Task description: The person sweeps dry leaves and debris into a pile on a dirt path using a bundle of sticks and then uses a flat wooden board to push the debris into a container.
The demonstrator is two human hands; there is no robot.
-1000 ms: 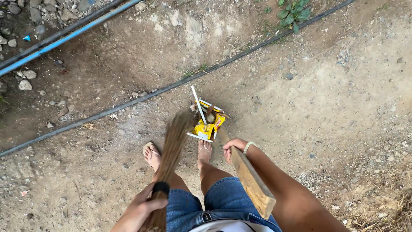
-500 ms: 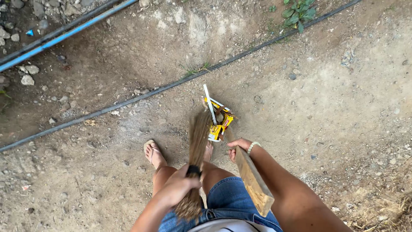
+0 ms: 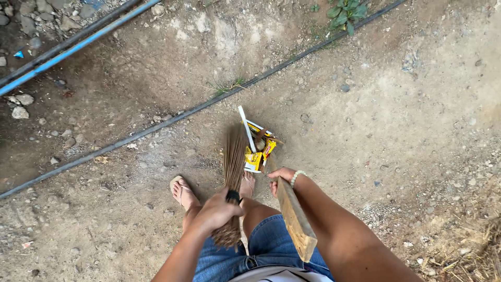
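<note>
My left hand (image 3: 218,210) grips a bundle broom of thin brown sticks (image 3: 233,162) near its bound end; the bristle tips reach the ground beside a dustpan. The dustpan (image 3: 255,143) is a yellow cut-open container with a white edge, holding wrappers, and it sits on the dirt just ahead of my feet. My right hand (image 3: 282,176) holds the dustpan's long wooden handle (image 3: 295,219), which slants back toward my body. My sandalled left foot (image 3: 182,190) stands to the left of the broom.
A black hose (image 3: 156,125) runs diagonally across the dirt ground. A blue pipe (image 3: 73,48) and a dark pipe lie at the upper left among stones. A small green plant (image 3: 344,10) grows at the top. Dry straw lies at the lower right.
The broom has swung from my left side toward the dustpan, its tips now at the pan's mouth. My left hand has risen along with it. The dustpan has stayed in place.
</note>
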